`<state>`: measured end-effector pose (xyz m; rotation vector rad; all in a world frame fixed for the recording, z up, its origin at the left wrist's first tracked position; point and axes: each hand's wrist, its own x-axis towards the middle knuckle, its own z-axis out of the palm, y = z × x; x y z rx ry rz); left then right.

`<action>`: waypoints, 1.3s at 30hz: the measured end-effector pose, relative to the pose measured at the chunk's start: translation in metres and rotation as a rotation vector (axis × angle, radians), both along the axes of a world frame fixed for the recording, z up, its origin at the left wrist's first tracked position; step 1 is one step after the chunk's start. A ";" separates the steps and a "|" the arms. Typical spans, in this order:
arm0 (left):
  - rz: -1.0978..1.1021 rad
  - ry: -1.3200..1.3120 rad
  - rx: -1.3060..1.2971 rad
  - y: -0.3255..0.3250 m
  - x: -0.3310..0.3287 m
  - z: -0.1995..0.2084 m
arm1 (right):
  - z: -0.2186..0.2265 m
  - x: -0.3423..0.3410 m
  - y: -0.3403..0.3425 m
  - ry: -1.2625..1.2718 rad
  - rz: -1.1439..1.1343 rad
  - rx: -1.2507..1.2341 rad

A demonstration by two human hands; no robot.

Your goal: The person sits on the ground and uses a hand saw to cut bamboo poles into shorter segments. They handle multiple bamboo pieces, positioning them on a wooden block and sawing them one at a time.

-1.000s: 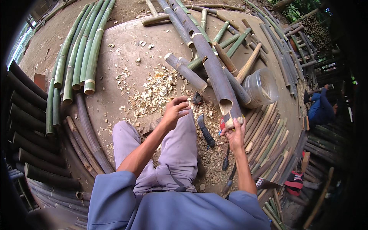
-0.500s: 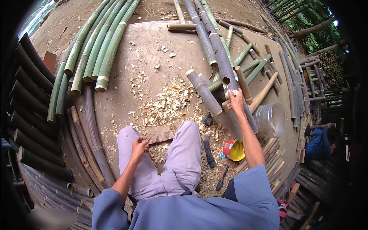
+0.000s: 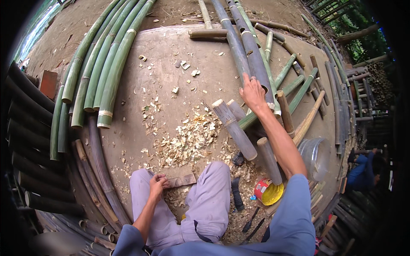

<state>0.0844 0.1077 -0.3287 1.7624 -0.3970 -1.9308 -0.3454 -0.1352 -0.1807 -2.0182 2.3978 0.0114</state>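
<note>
My right hand (image 3: 253, 93) reaches forward, fingers curled at the near end of a dark bamboo pole (image 3: 234, 40). Beside it lies a second dark pole with cut holes (image 3: 253, 49), its near end partly behind my hand. My left hand (image 3: 158, 184) rests at my left knee with its fingers drawn together; what they hold, if anything, does not show. Touching or just beside those fingers is a flat brown strip (image 3: 181, 180), spanning the gap between my knees. Short bamboo pieces, one pale-ended (image 3: 234, 128) and another upright-looking (image 3: 269, 160), lie below my right forearm.
Wood chips (image 3: 190, 138) lie scattered ahead of my knees. Green bamboo poles (image 3: 112, 85) lie to the left. A red tin with yellow inside (image 3: 263, 190), a clear plastic tub (image 3: 315, 158) and a dark-handled tool (image 3: 237, 194) are on the right. Another person (image 3: 363, 170) is at far right.
My right hand has left the end of the holed pole and moved forward and left to the neighbouring dark pole. My left hand stays at the knee. The view has shifted.
</note>
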 end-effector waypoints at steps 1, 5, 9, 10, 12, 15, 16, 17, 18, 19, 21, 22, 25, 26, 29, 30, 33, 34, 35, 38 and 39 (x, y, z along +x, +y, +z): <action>-0.013 -0.024 0.013 -0.005 -0.004 0.002 | -0.024 -0.011 -0.012 0.040 0.040 -0.025; -0.046 -0.096 0.065 -0.021 -0.006 -0.004 | -0.094 -0.036 -0.054 0.169 -0.127 0.092; 0.006 -0.078 0.083 -0.025 0.001 -0.010 | -0.124 -0.010 -0.080 -0.024 -0.380 0.059; -0.016 -0.078 0.082 -0.024 0.002 -0.012 | -0.127 0.002 -0.088 -0.172 -0.478 0.022; -0.069 -0.077 0.075 -0.026 0.005 -0.013 | -0.135 0.013 -0.085 0.159 -0.220 0.185; -0.024 -0.031 0.060 -0.035 0.011 -0.010 | -0.139 -0.008 -0.083 0.589 0.019 0.173; 0.005 -0.021 0.067 -0.037 0.010 -0.011 | -0.134 -0.018 -0.084 0.605 0.019 0.271; -0.001 0.001 0.073 -0.039 0.010 -0.012 | -0.129 -0.027 -0.082 0.686 0.123 0.457; -0.004 0.004 0.063 -0.039 0.013 -0.015 | -0.120 -0.025 -0.083 0.758 0.238 0.642; -0.005 0.010 0.056 -0.037 0.013 -0.018 | -0.114 -0.024 -0.082 0.781 0.295 0.694; -0.008 0.019 0.051 -0.032 0.013 -0.022 | -0.105 -0.022 -0.073 0.829 0.407 0.800; -0.018 0.025 0.047 -0.034 0.012 -0.025 | -0.107 -0.034 -0.069 0.892 0.455 0.774; -0.050 0.040 0.044 -0.036 0.009 -0.032 | -0.115 -0.065 -0.058 0.954 0.596 0.579; -0.058 0.043 0.044 -0.036 0.009 -0.035 | -0.115 -0.073 -0.062 0.941 0.621 0.591; -0.044 0.069 0.020 -0.034 0.013 -0.035 | -0.111 -0.066 -0.065 0.889 0.717 0.604; -0.030 0.086 0.003 -0.039 0.011 -0.036 | -0.110 -0.052 -0.070 0.814 0.674 0.604; -0.008 0.101 0.005 -0.035 0.017 -0.029 | -0.101 0.011 -0.091 0.512 0.744 0.428; 0.003 0.102 0.012 -0.037 0.016 -0.026 | -0.097 0.029 -0.101 0.433 0.795 0.362; 0.014 0.099 0.019 -0.037 0.016 -0.023 | -0.092 0.048 -0.110 0.376 0.822 0.318; 0.035 0.118 -0.009 -0.043 0.021 -0.016 | -0.072 0.104 -0.134 0.235 0.841 0.207; 0.050 0.128 -0.029 -0.046 0.025 -0.014 | -0.063 0.129 -0.139 0.269 0.871 0.227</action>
